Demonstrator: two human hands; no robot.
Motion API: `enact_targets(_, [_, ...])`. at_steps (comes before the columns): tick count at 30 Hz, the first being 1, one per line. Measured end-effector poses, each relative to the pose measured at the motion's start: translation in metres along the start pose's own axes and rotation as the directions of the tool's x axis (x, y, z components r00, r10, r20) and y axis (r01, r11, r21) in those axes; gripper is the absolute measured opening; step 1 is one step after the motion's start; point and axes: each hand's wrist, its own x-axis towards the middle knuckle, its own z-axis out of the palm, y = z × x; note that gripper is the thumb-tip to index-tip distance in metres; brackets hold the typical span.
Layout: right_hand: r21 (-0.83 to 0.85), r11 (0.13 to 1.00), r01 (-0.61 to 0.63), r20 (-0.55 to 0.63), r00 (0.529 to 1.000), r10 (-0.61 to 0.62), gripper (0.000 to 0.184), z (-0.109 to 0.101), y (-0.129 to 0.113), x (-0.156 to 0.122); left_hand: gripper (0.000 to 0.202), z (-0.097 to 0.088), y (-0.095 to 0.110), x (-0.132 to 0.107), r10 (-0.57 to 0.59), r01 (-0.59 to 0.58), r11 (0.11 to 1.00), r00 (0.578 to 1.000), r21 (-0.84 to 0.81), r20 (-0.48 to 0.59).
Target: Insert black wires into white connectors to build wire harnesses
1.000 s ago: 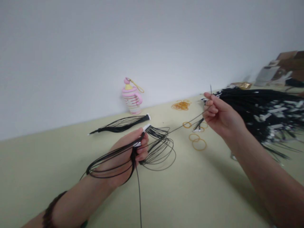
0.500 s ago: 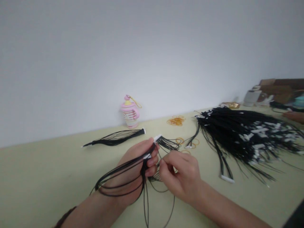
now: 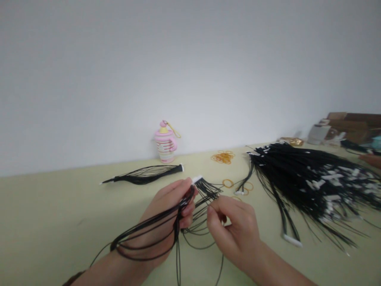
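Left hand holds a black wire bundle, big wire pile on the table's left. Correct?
Wrong side: the big wire pile is on the right of the table, per the head view. The left hand does hold a black wire bundle.

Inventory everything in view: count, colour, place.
Wall: one, grey, back.
Table: one, pale green, below.
Cup: one, pink striped, near wall.
Lying bundle: one, black, before cup.
Rubber-band pile: one, orange, right of cup.
Loose bands: several, orange, mid-table.
Wire pile: one, black and white, right.
Wrapper: one, gold, behind wire pile.
Clutter: several, brown, white, teal, far right.
Other person's hand: one, right edge.
Held harness: one, black, white connector, lower centre.
Wristband: one, dark, bottom edge.
Left hand: one, bare, holding harness.
Right hand: one, bare, at harness wires.
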Motion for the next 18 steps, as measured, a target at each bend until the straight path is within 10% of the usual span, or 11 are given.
enact_targets(18, [-0.071,0.997,-0.003,-0.076,0.997,-0.003,0.022,-0.0005,-0.0043,0.0020,0.032,0.0027,-0.0004,0.0017,-0.012,0.018,0.989,0.999,0.144,-0.042])
